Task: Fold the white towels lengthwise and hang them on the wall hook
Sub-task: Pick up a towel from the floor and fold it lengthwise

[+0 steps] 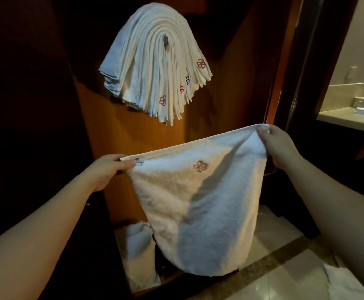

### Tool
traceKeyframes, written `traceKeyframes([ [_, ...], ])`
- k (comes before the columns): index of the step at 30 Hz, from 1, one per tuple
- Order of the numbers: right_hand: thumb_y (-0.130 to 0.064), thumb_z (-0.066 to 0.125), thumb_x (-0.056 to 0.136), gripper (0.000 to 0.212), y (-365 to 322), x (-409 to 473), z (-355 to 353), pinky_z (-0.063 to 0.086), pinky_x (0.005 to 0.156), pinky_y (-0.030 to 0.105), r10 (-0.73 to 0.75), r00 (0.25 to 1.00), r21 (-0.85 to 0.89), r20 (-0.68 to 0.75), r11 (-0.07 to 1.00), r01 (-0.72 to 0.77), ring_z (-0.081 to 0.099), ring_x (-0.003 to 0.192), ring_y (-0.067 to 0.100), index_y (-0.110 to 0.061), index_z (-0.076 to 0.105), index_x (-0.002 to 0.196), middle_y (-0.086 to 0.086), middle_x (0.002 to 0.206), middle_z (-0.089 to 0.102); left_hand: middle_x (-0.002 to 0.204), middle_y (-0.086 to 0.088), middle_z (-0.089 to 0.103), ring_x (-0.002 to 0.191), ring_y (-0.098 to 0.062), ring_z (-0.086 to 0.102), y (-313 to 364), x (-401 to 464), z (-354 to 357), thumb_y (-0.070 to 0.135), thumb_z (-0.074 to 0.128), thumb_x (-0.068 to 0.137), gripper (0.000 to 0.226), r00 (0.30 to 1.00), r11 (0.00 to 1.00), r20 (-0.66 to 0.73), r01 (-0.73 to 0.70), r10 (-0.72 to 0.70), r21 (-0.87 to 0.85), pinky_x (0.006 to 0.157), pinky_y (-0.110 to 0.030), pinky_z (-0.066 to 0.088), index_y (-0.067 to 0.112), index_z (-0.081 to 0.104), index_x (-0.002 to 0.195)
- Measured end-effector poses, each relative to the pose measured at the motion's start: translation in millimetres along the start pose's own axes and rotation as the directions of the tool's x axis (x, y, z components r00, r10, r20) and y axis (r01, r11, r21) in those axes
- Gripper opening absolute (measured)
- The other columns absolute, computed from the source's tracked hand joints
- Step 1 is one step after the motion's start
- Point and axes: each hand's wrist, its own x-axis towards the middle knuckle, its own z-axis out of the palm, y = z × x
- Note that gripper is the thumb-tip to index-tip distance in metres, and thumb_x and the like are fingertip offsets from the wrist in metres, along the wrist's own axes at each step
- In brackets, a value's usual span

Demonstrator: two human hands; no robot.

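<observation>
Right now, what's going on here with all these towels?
A person is holding a white towel up by its top edge, the left hand pinching one corner and the right hand the other, so it hangs open in front of them. On the wooden wall above, a thick bundle of folded towels already drapes over a hook. Another towel lies on the floor below.

Single head-worn view, looking forward and down.
Close behind left hand (109, 169) and right hand (278, 146); wood wall panel (231, 83) just beyond them, floor below.
</observation>
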Motion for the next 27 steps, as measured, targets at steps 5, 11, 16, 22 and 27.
traceKeyframes([
  [5, -0.032, 0.063, 0.093, 0.024, 18.5, -3.5, 11.5, 0.062, 0.077, 0.047, 0.263, 0.95, 0.35, 0.167, 0.885, -0.306, 0.075, 0.093, 0.03, -0.015, 0.067, 0.11, 0.012, 0.098, 0.077, 0.107, -0.01, 0.073, 0.097, -0.024, 0.068, -11.5, 0.4, 25.1, 0.013, 0.056, 0.097, 0.026, 1.0, 0.878, -0.017, -0.019, 0.013, -0.479, 0.074, -0.032, 0.055, 0.008, 0.068, 0.12],
  [11, -0.02, 0.049, 0.105, 0.025, 62.4, -36.8, 38.3, 0.056, 0.073, 0.043, 0.499, 0.766, 0.474, 0.404, 0.602, -0.643, 0.076, 0.09, 0.031, 0.0, 0.06, 0.115, 0.019, 0.102, 0.076, 0.095, -0.009, 0.076, 0.081, -0.02, 0.073, -36.9, -7.8, 63.9, 0.011, 0.058, 0.098, 0.017, 0.986, 0.814, -0.033, 0.115, -0.163, -0.57, 0.069, -0.032, 0.057, 0.009, 0.066, 0.112],
  [16, -0.018, 0.047, 0.106, 0.026, 79.1, -79.4, 69.3, 0.058, 0.069, 0.046, 0.589, 0.67, 0.522, 0.453, 0.434, -0.734, 0.076, 0.084, 0.032, 0.003, 0.058, 0.115, 0.02, 0.099, 0.076, 0.096, -0.016, 0.073, 0.076, -0.023, 0.071, -56.0, -20.5, 92.3, 0.011, 0.057, 0.099, 0.014, 0.921, 0.797, -0.134, 0.236, -0.366, -0.556, 0.053, -0.029, 0.057, 0.004, 0.067, 0.106],
  [22, -0.036, 0.052, 0.103, 0.031, 44.8, -152.5, 117.0, 0.06, 0.08, 0.034, 0.428, 0.86, 0.41, 0.276, 0.757, -0.509, 0.074, 0.092, 0.021, -0.013, 0.068, 0.117, 0.006, 0.099, 0.076, 0.099, -0.014, 0.072, 0.094, -0.039, 0.069, -44.9, -64.2, 137.3, 0.041, 0.057, 0.084, 0.034, 0.943, 0.946, -0.281, 0.086, -0.179, -0.313, 0.087, -0.06, 0.055, 0.014, 0.069, 0.101],
  [27, -0.043, 0.042, 0.105, 0.029, 6.7, -195.4, 150.1, 0.045, 0.053, 0.012, 0.226, 0.955, 0.16, 0.192, 0.953, -0.258, 0.062, 0.084, 0.01, -0.039, 0.064, 0.087, 0.007, 0.089, 0.067, 0.086, 0.004, 0.067, 0.082, -0.011, 0.065, -29.9, -89.1, 173.0, 0.038, 0.053, 0.1, 0.02, 0.967, 0.995, -0.256, -0.026, 0.002, -0.091, 0.065, -0.031, 0.051, 0.023, 0.066, 0.099],
])
